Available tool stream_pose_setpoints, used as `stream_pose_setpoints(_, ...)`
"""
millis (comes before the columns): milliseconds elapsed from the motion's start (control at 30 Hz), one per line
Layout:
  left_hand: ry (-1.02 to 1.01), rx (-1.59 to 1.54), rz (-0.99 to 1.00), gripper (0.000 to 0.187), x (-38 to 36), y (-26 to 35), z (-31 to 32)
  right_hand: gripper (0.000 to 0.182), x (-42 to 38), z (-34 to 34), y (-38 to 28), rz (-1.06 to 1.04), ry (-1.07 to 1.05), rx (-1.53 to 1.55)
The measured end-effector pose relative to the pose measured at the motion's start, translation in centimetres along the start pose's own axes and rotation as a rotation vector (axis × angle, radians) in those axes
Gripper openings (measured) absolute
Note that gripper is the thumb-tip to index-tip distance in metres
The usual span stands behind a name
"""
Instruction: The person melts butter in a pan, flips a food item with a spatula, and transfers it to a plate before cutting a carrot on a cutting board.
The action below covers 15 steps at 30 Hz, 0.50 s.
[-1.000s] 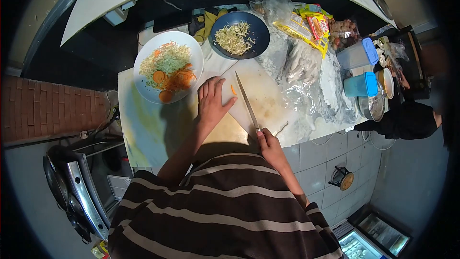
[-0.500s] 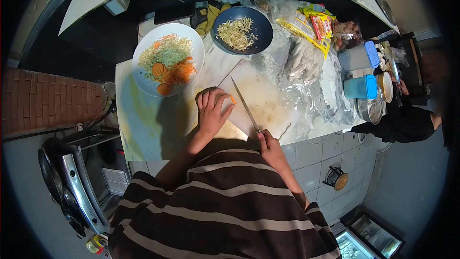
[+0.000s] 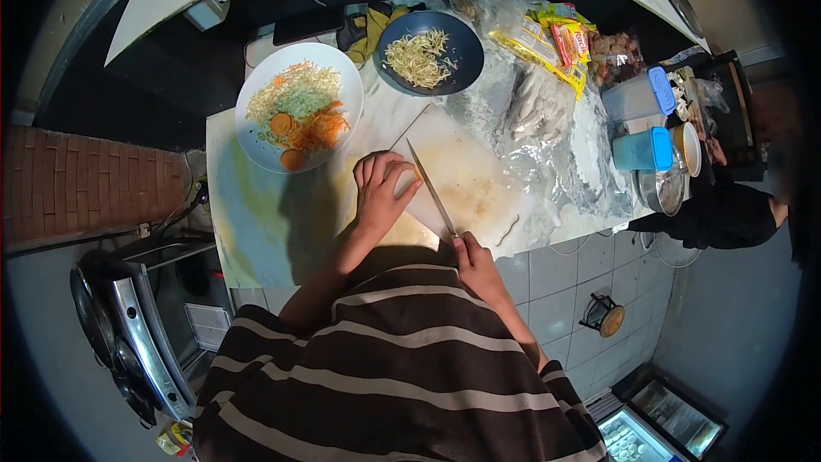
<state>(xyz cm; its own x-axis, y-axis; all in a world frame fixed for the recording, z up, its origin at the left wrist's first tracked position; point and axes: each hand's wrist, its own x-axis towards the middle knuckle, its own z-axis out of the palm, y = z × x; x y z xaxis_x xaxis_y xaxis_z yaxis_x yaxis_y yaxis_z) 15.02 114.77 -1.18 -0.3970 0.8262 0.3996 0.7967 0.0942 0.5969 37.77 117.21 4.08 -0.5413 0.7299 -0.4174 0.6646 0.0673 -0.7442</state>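
Note:
On the stained white cutting board, my left hand pinches a small orange carrot piece, mostly covered by the fingers. My right hand grips the handle of a long knife. Its blade points away from me and lies right beside the carrot piece; whether it touches cannot be made out. Beyond my left hand, a white plate carries shredded carrot, carrot slices and chopped pale and green vegetables. A dark bowl of bean sprouts stands behind the board.
Plastic bags and yellow packets cover the table's right part. Blue-lidded containers stand at its right edge, with a person in a dark sleeve beyond. A stool is on the floor; a stove stands at left.
The knife and my right hand have shifted slightly left, bringing the blade up to the carrot piece. My left fingers now cover more of that piece.

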Motion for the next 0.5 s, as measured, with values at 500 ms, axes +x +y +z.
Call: stream_pose_setpoints(500, -0.006, 0.031, 0.129, 0.024, 0.02, -0.04, 0.25, 0.033, -0.56, 0.46, 0.63, 0.015, 0.062, 0.098)
